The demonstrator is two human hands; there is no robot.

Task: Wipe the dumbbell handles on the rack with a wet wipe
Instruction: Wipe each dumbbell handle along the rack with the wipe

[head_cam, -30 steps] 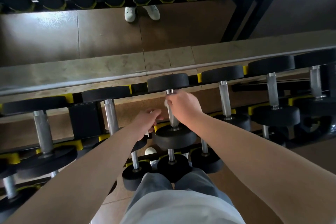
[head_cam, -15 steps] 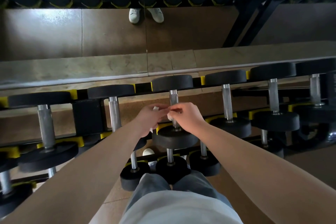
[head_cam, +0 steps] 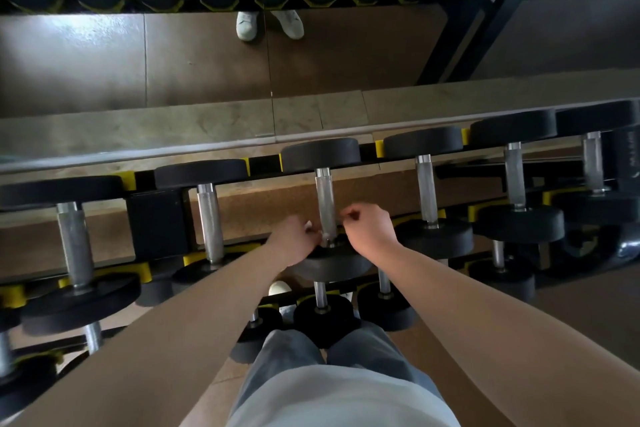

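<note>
The person stands over a black dumbbell rack with yellow cradles, both bare forearms reaching down to the dumbbell in the middle of the top tier. Its knurled steel handle runs away from the camera between a far rubber head and a near one.

The left hand sits just left of the handle's near end, its fingers curled round a bunched white wet wipe that shows above the knuckles. Whether the wipe actually touches the steel cannot be told, as the fingers hide the spot. The right hand is just right of the same handle, apart from it, its fingers clenched into a loose fist with nothing visible inside.

Other dumbbells lie parallel on either side, the nearest handles at left and right, both untouched by the hands. Smaller dumbbells sit on the lower tier, close to the person's grey trousers and pale shirt. One white shoe shows between the tiers. Beyond the rack runs a stone-coloured ledge, and above it a mirrored wall reflects a row of dumbbells and a pair of white shoes.
</note>
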